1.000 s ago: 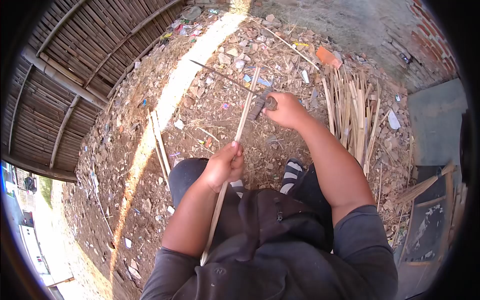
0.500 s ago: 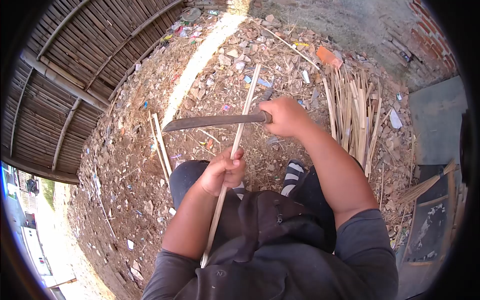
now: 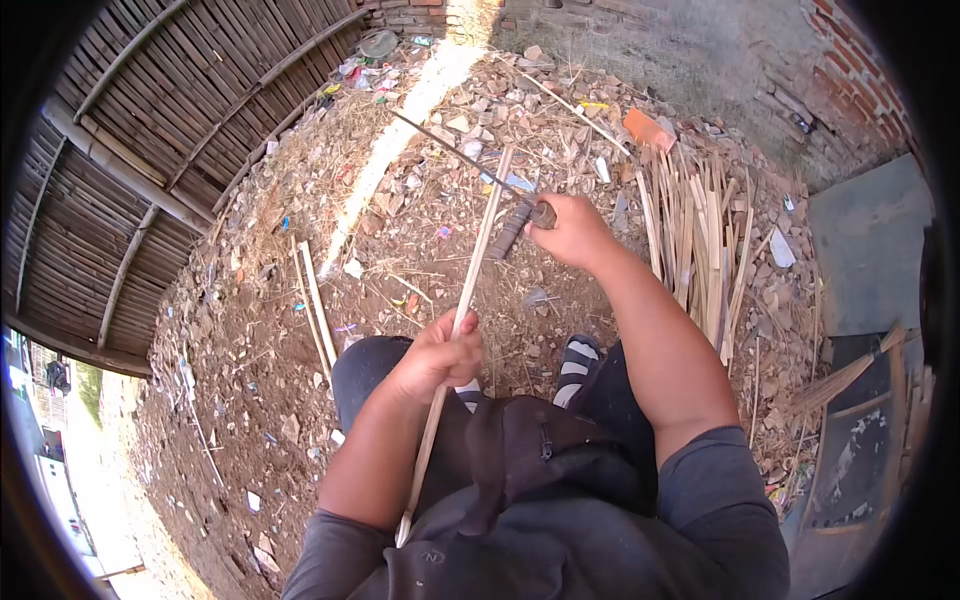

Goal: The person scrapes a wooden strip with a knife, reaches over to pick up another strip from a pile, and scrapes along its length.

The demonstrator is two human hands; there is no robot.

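My left hand (image 3: 440,352) is closed around a long pale wooden strip (image 3: 483,235), which looks like split bamboo. The strip slants from near my lap up and away to the right. A long dark machete (image 3: 440,146) is gripped in my right hand (image 3: 573,232); its blade shows almost edge-on and points to the upper left. A dark ridged piece (image 3: 512,230) juts from beside the right fist, and how it joins the handle is hidden. The blade passes close to the strip's upper end; whether they touch I cannot tell.
Several loose strips (image 3: 700,240) lie piled at the right. Two more strips (image 3: 317,300) rest on the rubble-strewn ground (image 3: 270,390) at left. A bamboo wall (image 3: 190,120) stands on the left, a grey panel (image 3: 870,250) on the right, an orange brick piece (image 3: 648,130) beyond.
The machete has swung from lying level across the strip to pointing up and away to the left, its blade turned edge-on. My left hand still holds the strip, slightly lower in view.
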